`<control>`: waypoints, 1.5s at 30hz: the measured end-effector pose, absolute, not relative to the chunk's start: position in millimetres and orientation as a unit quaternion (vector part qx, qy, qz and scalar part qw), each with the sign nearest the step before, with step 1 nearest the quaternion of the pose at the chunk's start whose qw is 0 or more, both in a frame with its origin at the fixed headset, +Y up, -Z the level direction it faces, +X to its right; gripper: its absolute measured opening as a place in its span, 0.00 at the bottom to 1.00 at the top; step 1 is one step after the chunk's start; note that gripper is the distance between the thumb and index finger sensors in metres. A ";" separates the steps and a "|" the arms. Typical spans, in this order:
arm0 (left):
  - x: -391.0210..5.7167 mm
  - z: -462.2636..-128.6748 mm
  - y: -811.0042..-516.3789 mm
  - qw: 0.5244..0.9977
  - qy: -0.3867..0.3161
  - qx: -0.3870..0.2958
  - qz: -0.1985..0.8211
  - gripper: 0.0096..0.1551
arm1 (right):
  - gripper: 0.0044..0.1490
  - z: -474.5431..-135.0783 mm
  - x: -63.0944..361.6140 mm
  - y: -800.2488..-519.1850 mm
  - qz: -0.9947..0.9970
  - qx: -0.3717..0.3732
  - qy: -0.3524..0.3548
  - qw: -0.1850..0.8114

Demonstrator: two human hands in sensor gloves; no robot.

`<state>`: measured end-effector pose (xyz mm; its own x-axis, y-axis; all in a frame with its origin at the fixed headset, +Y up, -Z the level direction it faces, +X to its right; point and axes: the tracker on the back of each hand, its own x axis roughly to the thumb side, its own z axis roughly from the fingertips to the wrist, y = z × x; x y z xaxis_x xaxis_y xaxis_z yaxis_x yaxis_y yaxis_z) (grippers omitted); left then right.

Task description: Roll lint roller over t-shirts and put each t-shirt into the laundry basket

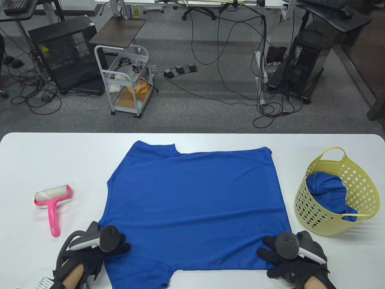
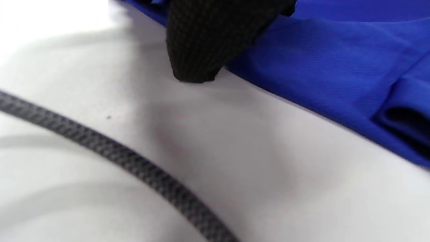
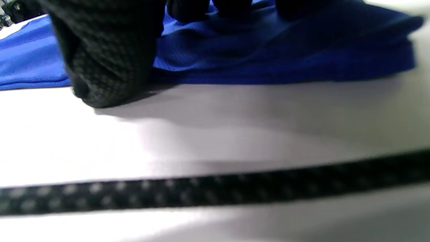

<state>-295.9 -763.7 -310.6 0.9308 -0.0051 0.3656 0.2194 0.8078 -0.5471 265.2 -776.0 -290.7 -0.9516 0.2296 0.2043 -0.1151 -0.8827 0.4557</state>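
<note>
A blue t-shirt [image 1: 192,204] lies spread flat on the white table [image 1: 45,156]. My left hand [image 1: 118,243] rests with its fingers on the shirt's near left edge. My right hand [image 1: 266,251] rests on the near right corner. In the left wrist view a gloved fingertip [image 2: 198,43] touches the table just beside the shirt's edge [image 2: 336,67]. The right wrist view shows a thumb [image 3: 107,57] on the table in front of the hem [image 3: 268,53], other fingers lying on the cloth. A pink lint roller [image 1: 52,201] lies untouched to the left. The yellow laundry basket [image 1: 358,180] on the right holds another blue t-shirt [image 1: 326,189].
A black braided glove cable [image 2: 134,161] crosses the table under the left wrist, and another cable [image 3: 215,191] under the right. Beyond the table's far edge are a white cart [image 1: 126,81], floor cables and desks.
</note>
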 end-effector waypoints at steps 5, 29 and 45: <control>-292.4 -304.2 -759.7 0.947 -0.186 -0.246 -0.092 0.47 | 0.26 -292.6 263.9 -775.4 0.972 0.113 0.172 0.115; -290.1 -317.0 -760.0 0.969 -0.155 -0.192 0.014 0.17 | 0.23 -307.4 257.3 -759.4 0.969 0.104 0.165 0.149; -292.8 -325.2 -673.6 0.927 -0.202 0.047 0.312 0.16 | 0.24 -325.5 231.6 -655.6 0.949 0.121 -0.061 0.286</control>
<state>-292.8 -673.6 -325.2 0.7229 0.5604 0.4042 -0.5981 0.8004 -0.0399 231.6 -655.6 -325.5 -0.8069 0.5282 0.2642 -0.5579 -0.8285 -0.0475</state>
